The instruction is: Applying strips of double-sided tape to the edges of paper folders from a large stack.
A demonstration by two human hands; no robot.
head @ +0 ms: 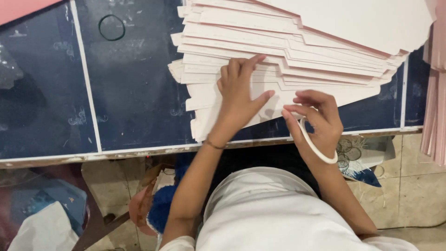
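A fanned stack of white cut card sheets (297, 46) with pale pink edges lies on a dark blue table (130, 93). My left hand (239, 93) rests flat on the lower sheets, fingers spread and pressing them down. Just to its right, my right hand (313, 123) pinches the near edge of a sheet. A white curved band (316, 146) is held in that hand and runs across the palm.
A dark rubber band (111, 28) lies on the table at the back left. More pink-white sheets (436, 93) hang at the right edge. Below the table edge lie a bag with several rubber bands (353, 153), a tiled floor and blue and white items at lower left.
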